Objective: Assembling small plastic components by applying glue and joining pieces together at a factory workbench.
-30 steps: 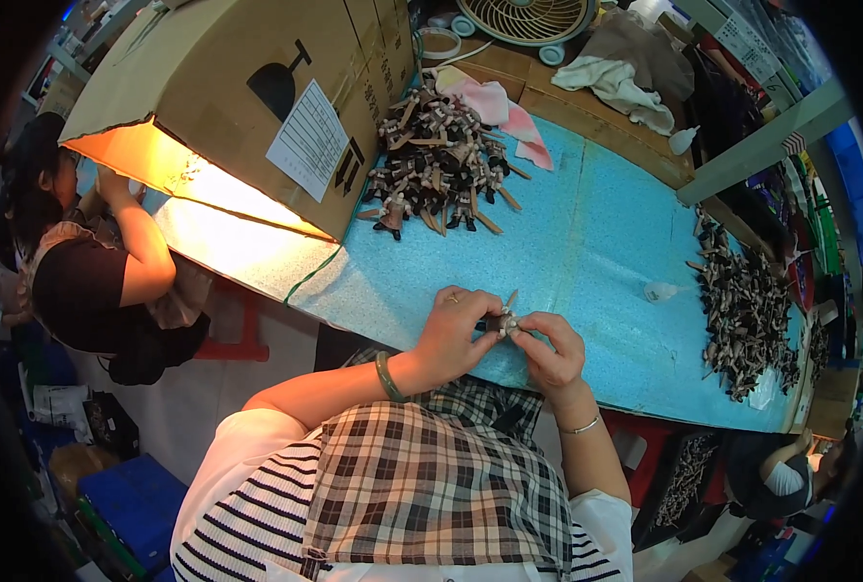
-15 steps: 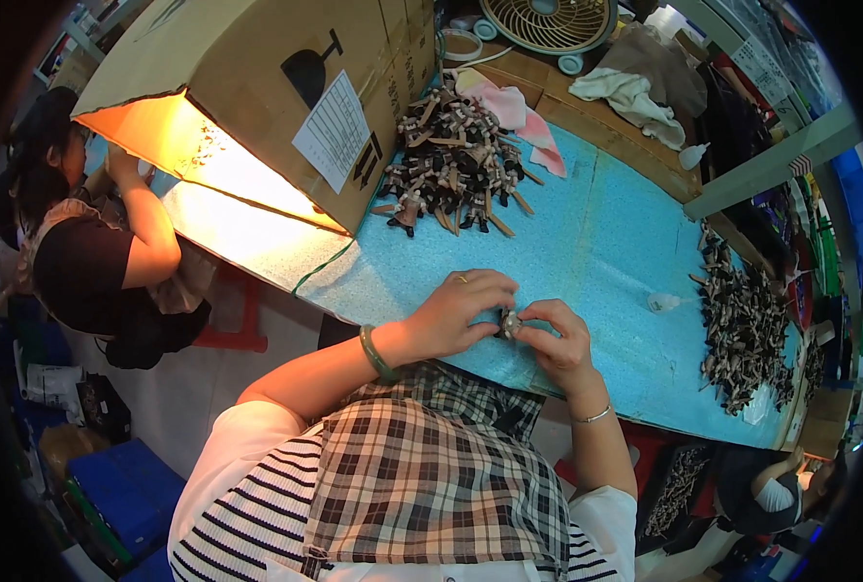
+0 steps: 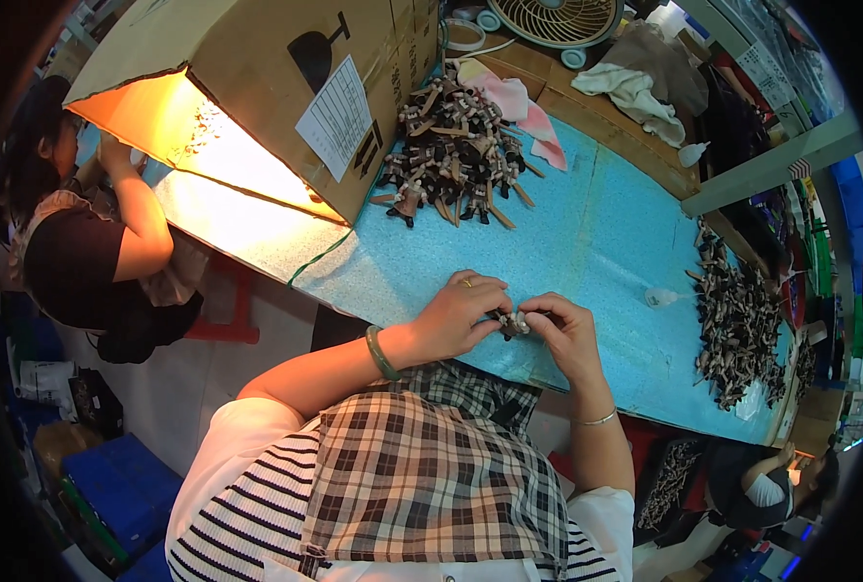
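Observation:
A small grey-and-dark figurine [image 3: 515, 324] is held between my two hands, over the near edge of the blue tabletop. My left hand [image 3: 459, 315], with a ring and a green bangle on its arm, pinches the figurine's left side. From the right, the thumb and forefinger of my right hand [image 3: 565, 330] grip its other end. The figurine's finer details are too small to make out. Beyond my hands lies a heap of similar brown, black and white figurines [image 3: 456, 155], with flat tan strips sticking out among them.
A large cardboard box [image 3: 257, 97], lit inside, stands at left. Another pile of dark figurines [image 3: 737, 330] covers the table's right end, near a small clear plastic bottle [image 3: 660, 297]. A fan [image 3: 556, 19], cloths [image 3: 635, 102] and a metal post [image 3: 776, 167] are at the back. Co-workers sit on both sides.
The figurine has turned and now shows more of its length between my fingers. My right hand has shifted slightly to the right; my left stays nearly in place.

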The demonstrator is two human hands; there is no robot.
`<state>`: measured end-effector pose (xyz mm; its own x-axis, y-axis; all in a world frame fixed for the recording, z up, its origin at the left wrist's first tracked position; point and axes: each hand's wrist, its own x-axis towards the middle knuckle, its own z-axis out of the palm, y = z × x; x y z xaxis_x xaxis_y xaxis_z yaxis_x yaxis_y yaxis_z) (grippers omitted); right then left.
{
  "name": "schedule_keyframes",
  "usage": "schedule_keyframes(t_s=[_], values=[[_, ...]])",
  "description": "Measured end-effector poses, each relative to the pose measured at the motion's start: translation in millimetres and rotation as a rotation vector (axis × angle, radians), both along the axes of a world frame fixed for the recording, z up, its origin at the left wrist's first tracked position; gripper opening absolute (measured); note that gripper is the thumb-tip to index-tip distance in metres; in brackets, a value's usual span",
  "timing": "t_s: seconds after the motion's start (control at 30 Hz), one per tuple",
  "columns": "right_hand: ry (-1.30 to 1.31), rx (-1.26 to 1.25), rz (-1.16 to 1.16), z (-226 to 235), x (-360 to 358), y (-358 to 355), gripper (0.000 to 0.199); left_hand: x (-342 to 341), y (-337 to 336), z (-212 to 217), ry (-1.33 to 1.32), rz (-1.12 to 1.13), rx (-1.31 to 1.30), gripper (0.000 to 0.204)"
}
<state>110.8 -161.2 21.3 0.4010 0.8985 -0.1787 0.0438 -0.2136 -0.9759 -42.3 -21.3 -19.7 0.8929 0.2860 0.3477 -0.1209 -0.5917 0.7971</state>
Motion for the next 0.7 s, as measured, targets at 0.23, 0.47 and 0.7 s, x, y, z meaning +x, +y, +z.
schedule_keyframes(t_s=[0.23, 0.47, 0.7], values=[[-0.041, -0.052, 0.094, 7, 7, 2, 0.011, -1, -1, 7, -0.029, -0.001, -0.043, 0.027], [0.334, -0.118, 0.084, 1, 17, 8, 0.01, 1, -1, 3, -0.064, 0.011, -0.101, 0.019], [0.328, -0.209, 0.072, 10, 16, 17, 0.009, 2, 0, 0, -0.092, 0.014, -0.093, 0.019]])
